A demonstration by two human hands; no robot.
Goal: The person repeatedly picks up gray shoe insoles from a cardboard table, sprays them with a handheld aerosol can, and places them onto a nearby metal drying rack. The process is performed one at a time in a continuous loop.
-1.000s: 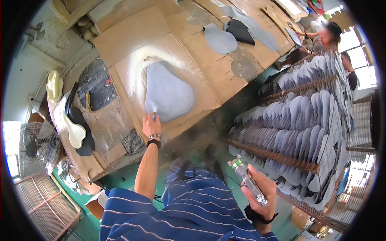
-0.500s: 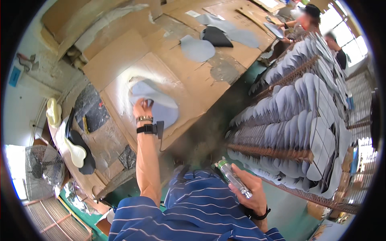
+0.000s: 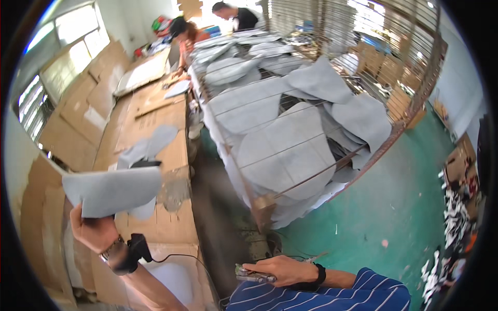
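Note:
My left hand is raised at the left, its fingers closed on the lower edge of a soft grey cut-out sheet held above the cardboard-covered table. The sheet hangs free of the tabletop and hides part of the grey pieces behind it. Low in the middle, my right hand is wrapped round a small silvery tool with a greenish end, which looks like a spray gun. That tool is in front of my body, apart from the sheet.
A wire rack stands to the right of the table, loaded with grey cut sheets. More grey pieces lie on the cardboard. A black cord runs from my left wrist. Another person works at the table's far end.
My left hand has lifted the grey sheet off the white-dusted cardboard. The view has swung right toward the rack. My right hand still holds the silvery tool.

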